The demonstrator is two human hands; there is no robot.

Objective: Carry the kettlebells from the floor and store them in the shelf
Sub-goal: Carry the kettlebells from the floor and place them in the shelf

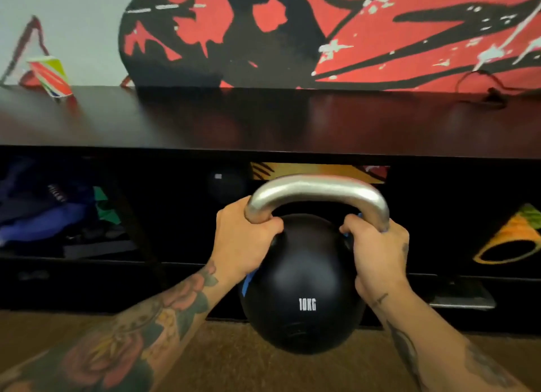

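Observation:
A black kettlebell (303,286) marked 10KG, with a bare steel handle, hangs in the air in front of the low black shelf (263,122). My left hand (244,239) grips the left leg of the handle. My right hand (377,251) grips the right leg. The ball sits level with the shelf's middle opening, its bottom above the brown carpet. Deep in that opening, a second dark ball-shaped weight (227,185) is dimly visible.
Blue and green cloth items (55,213) fill the left compartment. An orange and yellow cone (512,239) lies in the right one. On the shelf top stand a striped paper cup (51,75) and a black cable (486,93), against a red and black mural.

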